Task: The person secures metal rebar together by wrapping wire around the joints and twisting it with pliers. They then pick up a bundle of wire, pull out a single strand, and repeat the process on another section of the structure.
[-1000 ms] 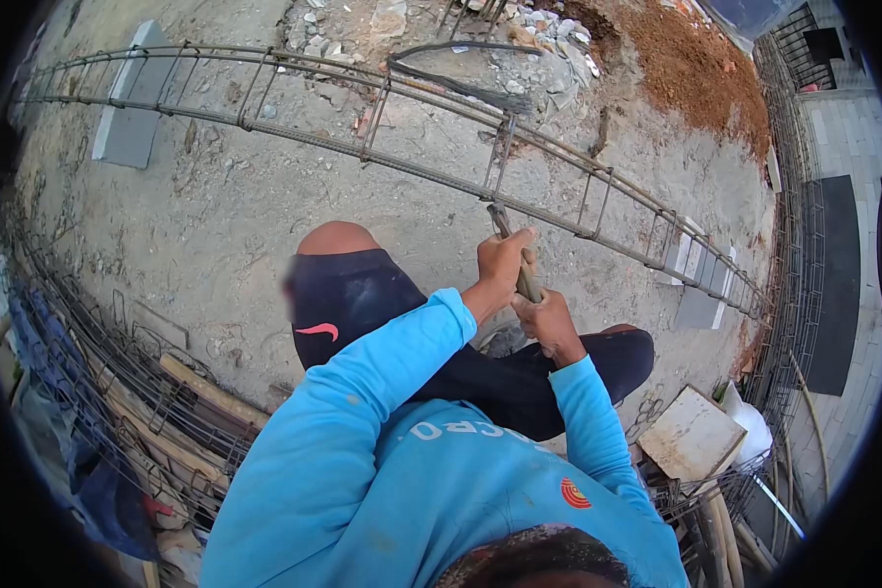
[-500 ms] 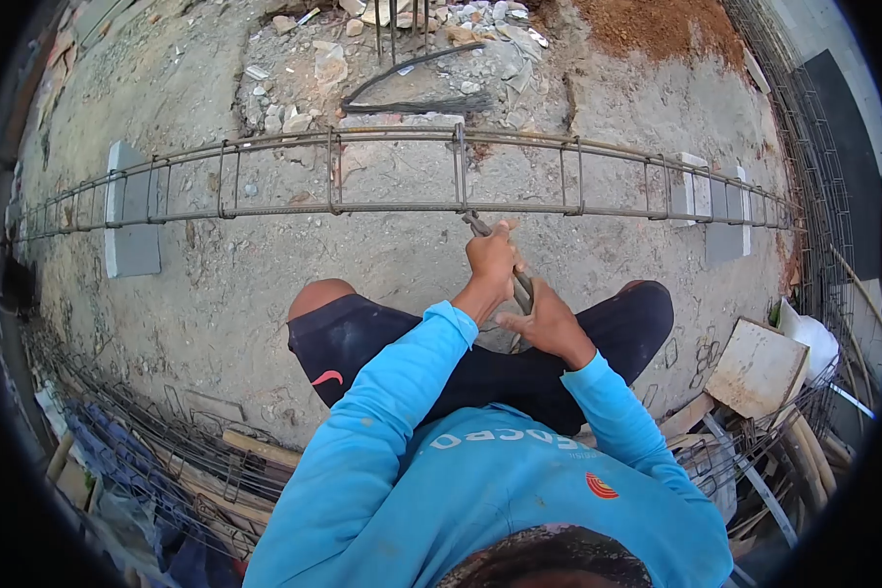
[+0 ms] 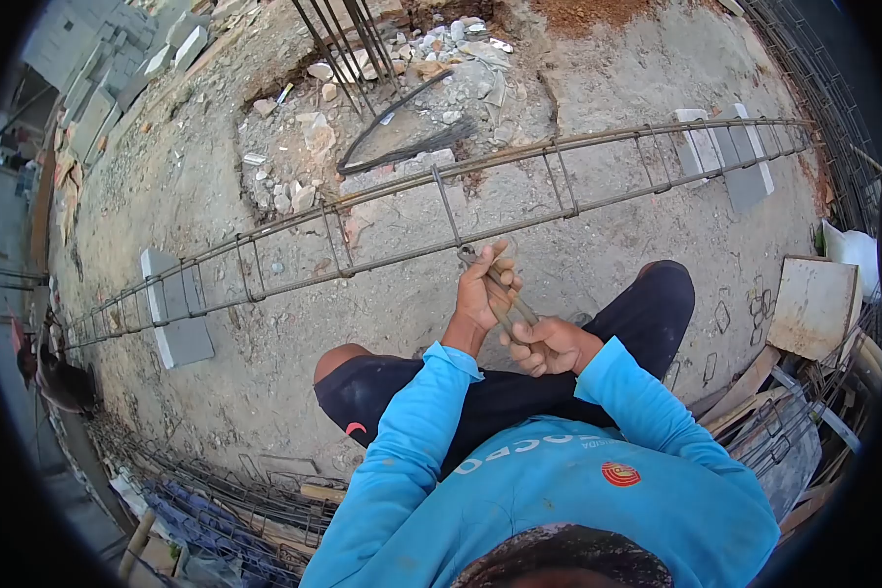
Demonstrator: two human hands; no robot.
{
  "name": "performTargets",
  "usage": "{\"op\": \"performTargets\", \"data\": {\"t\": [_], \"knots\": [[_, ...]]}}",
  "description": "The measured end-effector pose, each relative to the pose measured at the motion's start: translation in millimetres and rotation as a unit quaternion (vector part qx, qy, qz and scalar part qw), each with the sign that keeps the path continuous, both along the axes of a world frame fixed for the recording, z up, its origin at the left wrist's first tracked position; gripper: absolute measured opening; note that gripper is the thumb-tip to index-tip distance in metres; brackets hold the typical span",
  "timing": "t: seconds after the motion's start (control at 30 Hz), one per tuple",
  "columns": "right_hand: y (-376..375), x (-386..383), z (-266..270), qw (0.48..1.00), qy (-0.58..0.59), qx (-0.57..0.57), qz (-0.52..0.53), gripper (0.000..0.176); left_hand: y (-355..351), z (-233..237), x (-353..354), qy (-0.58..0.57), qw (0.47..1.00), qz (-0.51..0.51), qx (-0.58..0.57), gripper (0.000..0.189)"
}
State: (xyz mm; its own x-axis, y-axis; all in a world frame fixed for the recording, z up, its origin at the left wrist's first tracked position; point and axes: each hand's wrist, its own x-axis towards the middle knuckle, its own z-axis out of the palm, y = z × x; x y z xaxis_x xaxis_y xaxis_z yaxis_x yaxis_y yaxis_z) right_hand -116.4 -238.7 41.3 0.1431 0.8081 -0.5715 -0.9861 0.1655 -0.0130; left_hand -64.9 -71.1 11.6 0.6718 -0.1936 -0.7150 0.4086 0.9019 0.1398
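Observation:
A long rebar cage (image 3: 447,206) of thin bars and stirrups runs slantwise across the view, resting on blocks. Close to its near lower bar is the head of a pair of metal pincers (image 3: 467,256). My left hand (image 3: 477,294) is closed around the pincers just below the head. Lower down, my right hand (image 3: 551,345) has its fingers curled around the handle ends. Whether the jaws touch the bar or grip any wire is too small to tell.
Light blocks (image 3: 179,328) prop the cage at the left, and more blocks (image 3: 740,162) at the right. Beyond it stand upright bars (image 3: 348,49) amid rubble, with a bent black bundle (image 3: 363,147). A board (image 3: 815,309) lies at right. Stirrups and scrap lie around behind me.
My view has turned, so the cage now slopes up to the right. My right hand has shifted on the handles, its fingers now showing. The pincers' head remains by the near bar.

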Motion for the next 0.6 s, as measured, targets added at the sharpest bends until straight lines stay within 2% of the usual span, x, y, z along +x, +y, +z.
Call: {"op": "performTargets", "data": {"t": [0.03,0.07,0.1,0.13,0.17,0.2,0.23,0.27,0.3,0.33,0.37,0.43,0.47,0.5,0.53,0.57,0.6], "knots": [[1.7,0.2,1.2,1.000,-0.004,0.003,0.001,0.028,6.4,-24.4,-1.4,-0.077,0.993,-0.023,-0.082,0.034],[3.2,-1.5,4.5,0.998,-0.055,-0.039,0.018,0.033,9.7,-37.5,-2.1,-0.150,0.974,-0.046,-0.164,0.034],[4.3,-2.8,6.0,0.991,-0.105,-0.080,0.035,0.038,8.6,-32.3,-1.0,-0.149,0.974,-0.045,-0.162,0.034],[3.4,-2.7,1.9,0.991,-0.103,-0.078,0.035,0.038,5.3,-21.9,0.8,-0.085,0.993,-0.072,-0.040,0.030],[0.6,-1.8,-5.2,0.957,-0.219,-0.173,0.079,0.044,1.2,-13.9,3.6,-0.019,0.992,-0.098,0.081,0.026],[0.4,-0.1,-4.0,0.898,-0.329,-0.265,0.123,0.050,-4.8,-11.0,6.3,-0.016,0.992,-0.095,0.081,0.026],[2.8,-4.6,-1.7,0.899,-0.326,-0.264,0.127,0.050,-11.8,-9.3,7.5,0.025,0.979,-0.098,0.177,0.025],[10.0,-13.3,1.8,0.778,-0.481,-0.372,0.155,0.053,-16.2,-8.3,8.1,0.067,0.955,-0.103,0.271,0.023],[19.7,-20.7,5.7,0.618,-0.613,-0.462,0.173,0.057,-18.1,-7.7,10.5,0.068,0.955,-0.104,0.271,0.023],[28.2,-28.8,2.3,0.555,-0.627,-0.513,0.190,0.057,-20.2,-7.3,13.5,0.094,0.947,-0.104,0.289,0.023],[32.2,-29.8,2.5,0.555,-0.625,-0.514,0.191,0.057,-22.2,-6.3,13.5,0.119,0.939,-0.103,0.306,0.023],[36.3,-24.8,3.1,0.615,-0.542,-0.520,0.241,0.050,-13.5,2.4,9.2,0.097,0.930,-0.129,0.331,0.024],[31.3,-20.5,2.5,0.613,-0.545,-0.516,0.246,0.050,-8.9,6.9,6.8,0.076,0.919,-0.152,0.357,0.026],[21.9,-17.0,1.2,0.840,-0.395,-0.346,0.137,0.047,-6.0,12.5,5.9,0.083,0.919,-0.144,0.356,0.026],[13.6,-15.7,-0.4,0.971,-0.193,-0.138,0.018,0.044,-1.6,18.5,6.6,0.061,0.947,-0.134,0.284,0.027],[8.8,-17.3,-2.4,0.973,-0.188,-0.131,0.033,0.044,5.2,20.6,5.6,0.039,0.969,-0.119,0.212,0.028],[6.8,-19.2,-4.9,0.995,-0.096,-0.008,-0.041,0.045,7.4,17.6,4.2,0.023,0.982,-0.108,0.154,0.031]]}}
